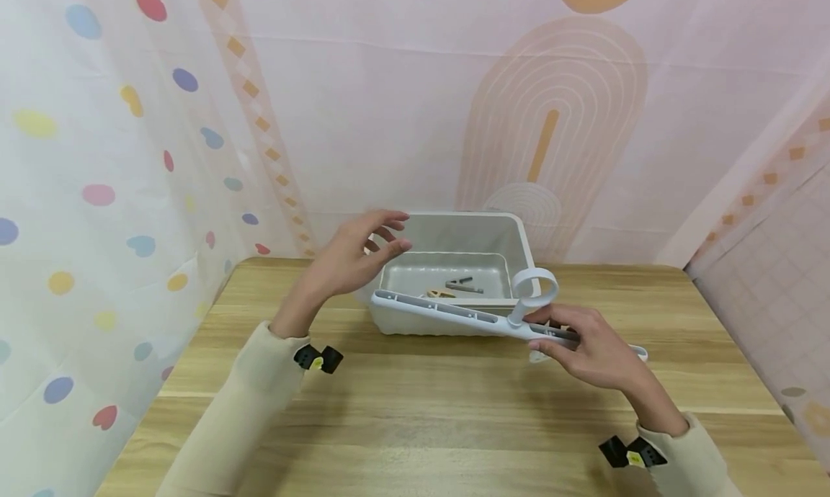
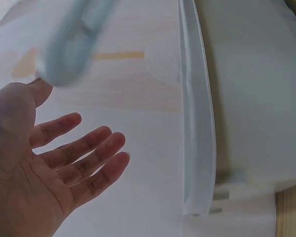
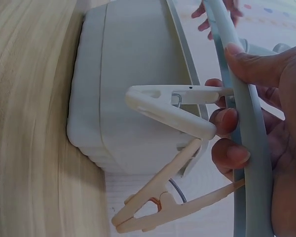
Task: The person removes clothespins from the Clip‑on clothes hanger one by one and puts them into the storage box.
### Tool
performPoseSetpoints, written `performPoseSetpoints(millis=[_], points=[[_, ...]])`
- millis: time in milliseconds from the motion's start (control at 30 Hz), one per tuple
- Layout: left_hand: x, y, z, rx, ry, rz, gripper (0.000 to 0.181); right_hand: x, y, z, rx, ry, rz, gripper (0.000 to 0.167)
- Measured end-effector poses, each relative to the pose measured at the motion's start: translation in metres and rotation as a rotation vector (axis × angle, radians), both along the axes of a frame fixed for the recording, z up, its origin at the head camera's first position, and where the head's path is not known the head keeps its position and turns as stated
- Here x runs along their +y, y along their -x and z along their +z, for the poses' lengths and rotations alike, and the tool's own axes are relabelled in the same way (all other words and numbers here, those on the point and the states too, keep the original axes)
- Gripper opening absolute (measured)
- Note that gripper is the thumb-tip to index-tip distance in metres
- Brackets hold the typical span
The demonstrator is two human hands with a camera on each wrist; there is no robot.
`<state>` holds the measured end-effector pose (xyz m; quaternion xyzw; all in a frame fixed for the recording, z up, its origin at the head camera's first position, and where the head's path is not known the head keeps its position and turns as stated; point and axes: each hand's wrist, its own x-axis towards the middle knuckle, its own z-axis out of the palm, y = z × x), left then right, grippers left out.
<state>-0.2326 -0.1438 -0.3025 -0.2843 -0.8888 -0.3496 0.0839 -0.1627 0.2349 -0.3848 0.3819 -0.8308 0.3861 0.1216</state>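
Leverage worries us most here. Our right hand (image 1: 593, 349) grips the white slotted bar (image 1: 441, 310) toward one end, thumb on one side and fingers curled round the other, so the long part reaches unsupported to the left across the front of the bin (image 1: 415, 323). If that grasp loosens, we judge that the far end could dip and knock the bin's rim or drop to the desk (image 1: 415, 410).

Our left hand (image 1: 353, 256) is wide and holds nothing, its fingers loosely bent above the bin's left side. The bar's tip is close to it; the left wrist view is too blurred there to tell whether the thumb touches. A hasty reach could push the tip aside and twist the bar in our right hand.

Beneath the bar, a white clip (image 3: 163, 112) and a beige clip (image 3: 167, 212) hang next to our right fingers. Closing the fingers further might press a clip and pop it loose, or pinch skin. The upright ring (image 1: 551, 289) rises just beside the grip and could catch a finger. Lowering the bar carelessly could also tangle it with the small loose pieces (image 1: 464, 288) on the bin's floor.
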Motion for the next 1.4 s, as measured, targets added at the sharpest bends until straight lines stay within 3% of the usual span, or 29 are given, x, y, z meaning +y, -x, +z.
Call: performPoseSetpoints(millis=[333,600,800,967,1200,1400], points=[[0.019,-0.030,-0.002,0.107,-0.017,-0.125,0.050,0.000,0.003,0.000,0.043,-0.063,-0.008,0.032],[0.032,-0.051,-0.014,0.101,-0.006,-0.185,0.051,-0.007,0.003,0.007,0.035,-0.093,0.005,0.031],[0.041,-0.063,-0.025,0.137,0.006,-0.257,0.053,-0.011,0.002,0.015,0.028,-0.133,0.003,0.030],[0.050,-0.073,-0.035,0.145,0.075,-0.256,0.052,-0.014,0.000,0.020,0.008,-0.164,0.005,0.031],[0.060,-0.079,-0.050,0.124,0.188,-0.251,0.050,-0.021,-0.001,0.022,0.009,-0.188,0.047,0.030],[0.064,-0.082,-0.061,0.150,0.212,-0.211,0.041,-0.026,0.000,0.020,0.023,-0.210,0.077,0.031]])
